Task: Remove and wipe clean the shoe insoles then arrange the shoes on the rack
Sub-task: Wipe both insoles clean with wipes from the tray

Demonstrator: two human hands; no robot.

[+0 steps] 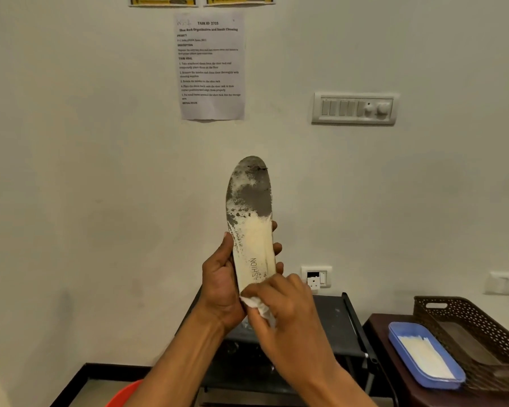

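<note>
A worn insole (252, 218) stands upright in front of the wall, grey at the toe and cream toward the heel, with printed letters near its lower end. My left hand (221, 284) grips its lower half from the left, fingers wrapped behind it. My right hand (282, 304) presses a crumpled white wipe (257, 306) against the heel end of the insole. The dark shoe rack (332, 327) stands below my hands, mostly hidden by my forearms. No shoes are visible.
A blue tray (423, 353) holding white wipes sits at the lower right on a dark brown table (376, 327), beside a brown perforated basket (476, 327). An orange-red tub edge (124, 392) shows at the bottom left. A task sheet (210, 66) and switch panel (354, 108) hang on the wall.
</note>
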